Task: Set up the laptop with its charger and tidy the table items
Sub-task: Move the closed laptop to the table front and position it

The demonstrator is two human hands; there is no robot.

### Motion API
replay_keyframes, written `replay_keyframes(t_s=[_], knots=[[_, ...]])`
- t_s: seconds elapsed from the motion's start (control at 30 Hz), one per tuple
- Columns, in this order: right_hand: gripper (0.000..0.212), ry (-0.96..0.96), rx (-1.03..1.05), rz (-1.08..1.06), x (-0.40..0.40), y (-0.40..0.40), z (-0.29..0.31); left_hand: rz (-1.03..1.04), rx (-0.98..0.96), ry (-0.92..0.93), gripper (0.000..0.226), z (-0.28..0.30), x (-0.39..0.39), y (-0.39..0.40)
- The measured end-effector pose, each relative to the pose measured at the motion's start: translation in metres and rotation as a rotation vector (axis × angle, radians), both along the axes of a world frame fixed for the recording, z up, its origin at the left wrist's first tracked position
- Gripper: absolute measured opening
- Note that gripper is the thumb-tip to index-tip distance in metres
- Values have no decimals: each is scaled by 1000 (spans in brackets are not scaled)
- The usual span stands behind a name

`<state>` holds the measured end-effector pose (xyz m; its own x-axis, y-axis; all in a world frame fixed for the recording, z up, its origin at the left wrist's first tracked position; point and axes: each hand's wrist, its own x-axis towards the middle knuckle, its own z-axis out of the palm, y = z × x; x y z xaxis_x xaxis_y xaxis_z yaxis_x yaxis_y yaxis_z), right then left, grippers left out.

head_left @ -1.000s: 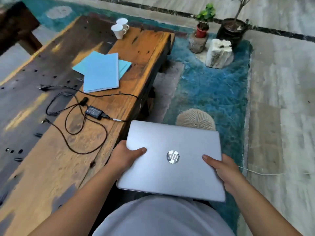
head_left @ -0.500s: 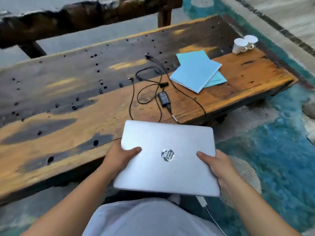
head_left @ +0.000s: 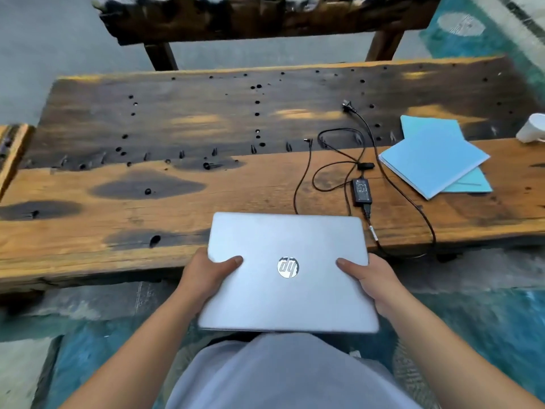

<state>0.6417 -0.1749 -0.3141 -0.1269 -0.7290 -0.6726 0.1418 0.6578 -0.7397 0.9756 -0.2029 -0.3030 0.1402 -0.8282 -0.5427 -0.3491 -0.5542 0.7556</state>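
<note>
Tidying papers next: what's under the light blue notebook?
A teal folder lies under the light blue notebook, peeking out at two edges; anything further beneath is covered.

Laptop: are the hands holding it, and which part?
Yes. Both hands, left and right, grip the closed laptop by its side edges, thumbs on the lid.

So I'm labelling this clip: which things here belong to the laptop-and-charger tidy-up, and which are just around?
Part of the job:
- closed silver laptop, gripped by left hand and right hand
- black charger brick with tangled cable
- light blue notebooks
- white cup at the table's right end
- worn wooden table

Just around:
- dark wooden bench behind
- blue rug
</note>
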Motion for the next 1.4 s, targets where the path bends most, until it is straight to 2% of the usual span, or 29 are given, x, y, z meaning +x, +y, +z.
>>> replay_keyframes(t_s=[0.47, 0.73, 1.07, 1.23, 1.33, 1.4], knots=[[24, 27, 25, -74, 8, -55, -3, -54, 39, 31, 41, -23, 7, -79], [19, 14, 40, 22, -10, -129, -15, 21, 35, -5, 24, -35, -9, -127], [33, 0, 107, 173, -17, -245, -32, 132, 75, -28, 28, -44, -15, -195], [33, 33, 126, 159, 5, -289, -49, 133, 103, -68, 39, -58, 3, -240], [23, 22, 146, 130, 22, -311, -58, 128, 152, -74, 59, -65, 16, -271], [24, 10, 157, 103, 32, -324, -63, 139, 167, -68, 59, -71, 23, -290]])
